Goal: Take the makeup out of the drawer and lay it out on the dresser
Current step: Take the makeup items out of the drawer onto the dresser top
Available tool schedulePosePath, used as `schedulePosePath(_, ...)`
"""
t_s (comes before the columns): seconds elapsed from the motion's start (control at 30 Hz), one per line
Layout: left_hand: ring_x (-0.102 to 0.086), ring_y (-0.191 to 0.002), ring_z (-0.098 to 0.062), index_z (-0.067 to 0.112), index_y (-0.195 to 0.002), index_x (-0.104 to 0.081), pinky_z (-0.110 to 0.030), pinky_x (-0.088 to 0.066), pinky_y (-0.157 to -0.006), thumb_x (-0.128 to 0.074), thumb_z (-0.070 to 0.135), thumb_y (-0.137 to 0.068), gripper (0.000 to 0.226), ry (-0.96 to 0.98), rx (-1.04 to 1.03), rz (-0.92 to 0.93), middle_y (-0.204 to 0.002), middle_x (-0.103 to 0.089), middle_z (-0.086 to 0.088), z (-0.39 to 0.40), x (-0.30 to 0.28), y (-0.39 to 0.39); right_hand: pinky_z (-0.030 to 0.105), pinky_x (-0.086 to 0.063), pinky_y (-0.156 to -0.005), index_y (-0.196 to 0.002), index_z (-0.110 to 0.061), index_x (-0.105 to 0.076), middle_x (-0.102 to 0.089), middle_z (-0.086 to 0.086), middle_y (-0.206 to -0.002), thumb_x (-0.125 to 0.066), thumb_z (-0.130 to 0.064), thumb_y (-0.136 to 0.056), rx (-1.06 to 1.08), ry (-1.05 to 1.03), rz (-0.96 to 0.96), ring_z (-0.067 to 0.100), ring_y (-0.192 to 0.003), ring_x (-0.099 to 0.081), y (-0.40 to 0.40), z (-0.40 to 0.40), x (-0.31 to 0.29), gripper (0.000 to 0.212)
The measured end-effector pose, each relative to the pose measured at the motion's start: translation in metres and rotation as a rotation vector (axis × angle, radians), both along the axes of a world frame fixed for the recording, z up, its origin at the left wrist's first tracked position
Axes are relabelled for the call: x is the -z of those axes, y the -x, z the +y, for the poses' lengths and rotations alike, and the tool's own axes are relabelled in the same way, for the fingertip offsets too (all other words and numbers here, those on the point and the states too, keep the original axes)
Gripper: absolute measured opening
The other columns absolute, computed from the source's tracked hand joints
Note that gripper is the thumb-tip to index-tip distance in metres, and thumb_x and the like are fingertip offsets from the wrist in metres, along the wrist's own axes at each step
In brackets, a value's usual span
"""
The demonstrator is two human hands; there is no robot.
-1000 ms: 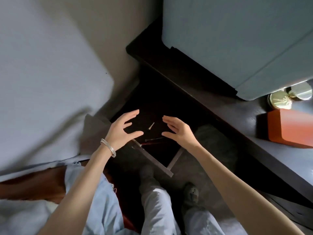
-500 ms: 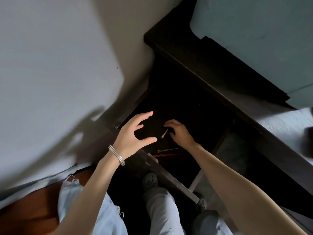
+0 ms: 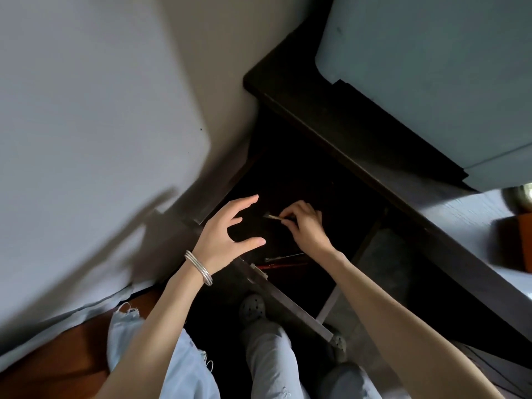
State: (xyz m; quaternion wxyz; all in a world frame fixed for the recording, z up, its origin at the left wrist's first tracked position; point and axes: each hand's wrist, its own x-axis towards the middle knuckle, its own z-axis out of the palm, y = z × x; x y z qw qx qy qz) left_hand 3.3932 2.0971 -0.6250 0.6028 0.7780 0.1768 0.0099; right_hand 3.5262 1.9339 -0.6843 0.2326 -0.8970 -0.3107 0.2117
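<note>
We are early: our right hand [image 3: 306, 226] pinches a thin stick [image 3: 275, 217] inside the drawer [image 3: 290, 300]; left hand [image 3: 227, 231] hovers with a wide grip. Two more sticks [image 3: 285, 259] wait there.

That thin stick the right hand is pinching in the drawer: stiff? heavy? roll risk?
The thin stick looks straight in the right hand, so probably stiff. Slender, held by fingertips alone: likely light. If round, it may roll when laid down.

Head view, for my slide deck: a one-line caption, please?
Right hand pinches a slim makeup stick inside the open drawer; left hand hovers open.
</note>
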Motion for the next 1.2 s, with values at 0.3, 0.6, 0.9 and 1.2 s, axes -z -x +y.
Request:
schedulePosePath(0.3, -0.043, -0.124, 0.006, 0.032, -0.131, -0.044, -0.012, -0.041, -0.099, -0.077, 0.016, -0.072, 0.070, -0.035, 0.067, -0.039, -0.132, -0.048, 0.020, -0.029, -0.070, -0.027, 0.005, -0.041, -0.075, -0.095, -0.008, -0.067, -0.053, -0.006, -0.096, -0.067, -0.004, -0.082, 0.171, -0.342, -0.037, 0.000, -0.080, -0.052, -0.003, -0.059, -0.139, 0.014)
schedulePosePath(0.6, -0.043, -0.122, 0.007, 0.031, -0.131, -0.045, -0.015, -0.042, -0.099, -0.077, 0.017, -0.072, 0.069, -0.021, 0.259, -0.100, -0.131, -0.049, 0.021, -0.129, -0.114, -0.085, 0.007, -0.040, -0.068, -0.089, -0.010, -0.066, -0.050, -0.013, -0.087, -0.069, -0.002, -0.079, 0.353, -0.329, -0.163, -0.003, -0.078, -0.052, -0.026, -0.201, -0.192, 0.012)
schedulePosePath(0.9, -0.047, -0.120, 0.005, 0.035, -0.127, -0.046, -0.016, -0.043, -0.097, -0.079, 0.014, -0.070, 0.069, 0.038, 0.393, -0.148, -0.130, -0.051, 0.014, -0.260, -0.121, -0.131, 0.014, -0.038, -0.072, -0.081, -0.013, -0.068, -0.057, 0.000, -0.086, -0.069, 0.004, -0.076, 0.646, -0.241, -0.185, 0.001, -0.078, -0.052, -0.048, -0.363, -0.188, 0.018)
schedulePosePath(1.2, -0.046, -0.120, 0.004, 0.031, -0.130, -0.046, -0.011, -0.042, -0.095, -0.079, 0.015, -0.071, 0.069, 0.022, 0.401, -0.116, -0.130, -0.050, 0.013, -0.338, -0.109, -0.143, 0.025, -0.036, -0.076, -0.085, -0.006, -0.071, -0.063, 0.009, -0.088, -0.070, -0.001, -0.077, 0.612, -0.070, -0.197, 0.030, -0.089, -0.056, -0.080, -0.426, -0.153, 0.009)
